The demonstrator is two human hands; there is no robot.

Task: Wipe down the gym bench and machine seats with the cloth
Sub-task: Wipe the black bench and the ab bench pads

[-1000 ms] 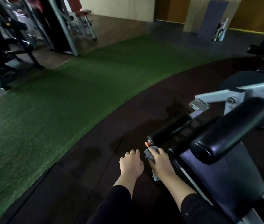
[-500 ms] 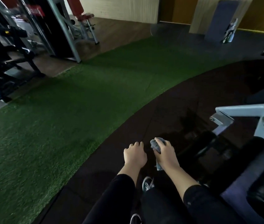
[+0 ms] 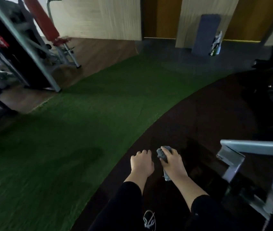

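the right hand [image 3: 172, 161] holds the grey cloth [image 3: 163, 154] bunched in its grip: the fingers curl over the top of the wad, one end sticks out ahead of the knuckles and the other end hangs below the palm. the cloth is in the air above the dark rubber floor [image 3: 207, 114], touching no equipment. the left hand [image 3: 141, 164] is just beside the right, apart from it and from the cloth; its fingers are loosely curled with nothing in its grip. both forearms come out of black sleeves [image 3: 129, 194] at the bottom of the view.

a grey metal machine frame [image 3: 232, 157] stands to the right of the hands, near them but not touched by either; its far parts are blurred. a shoe with white laces [image 3: 149, 220] shows below the hands on the dark floor.

a strip of green turf [image 3: 65, 139] curves along the left edge of the rubber floor. beyond the turf, at upper left, a machine with a red padded seat [image 3: 40, 19] stands on a wood floor [image 3: 99, 50]. a grey mat [image 3: 205, 34] leans upright against the far wall.
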